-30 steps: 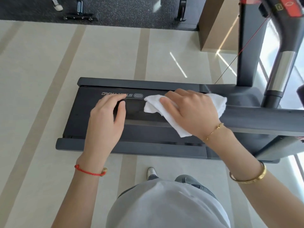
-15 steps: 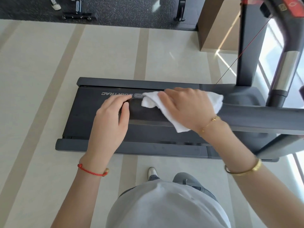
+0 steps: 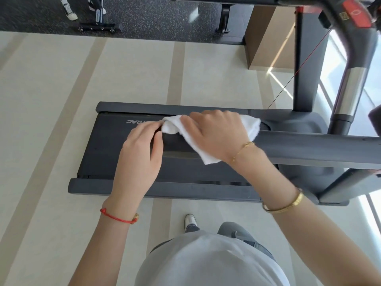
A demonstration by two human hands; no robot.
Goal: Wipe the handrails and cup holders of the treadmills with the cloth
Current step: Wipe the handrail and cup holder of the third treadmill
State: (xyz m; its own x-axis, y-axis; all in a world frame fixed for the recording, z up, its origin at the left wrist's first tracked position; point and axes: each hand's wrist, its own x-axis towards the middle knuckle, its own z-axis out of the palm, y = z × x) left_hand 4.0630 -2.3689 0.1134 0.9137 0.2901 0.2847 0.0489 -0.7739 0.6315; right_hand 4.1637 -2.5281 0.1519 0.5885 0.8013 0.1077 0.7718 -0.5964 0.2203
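Observation:
A white cloth [image 3: 250, 125] is draped over the free end of the dark treadmill handrail [image 3: 319, 149], which runs in from the right. My right hand [image 3: 216, 135] lies on top, its fingers curled over the cloth and the rail. The fingertips of my left hand [image 3: 138, 153] touch the cloth's bunched left end, fingers fairly straight, thumb beside the rail's tip. No cup holder is in view.
The treadmill's belt deck [image 3: 107, 145] lies below the rail. Its upright post [image 3: 305, 69], a chrome-banded grip [image 3: 348, 91] and the console's red button [image 3: 356, 15] stand at right. A brown box [image 3: 268, 38], another machine's base [image 3: 97, 27] and someone's shoe [image 3: 70, 11] are behind.
My right hand slid the cloth left along the rail toward its end. My left hand moved up and right until its fingertips met the cloth.

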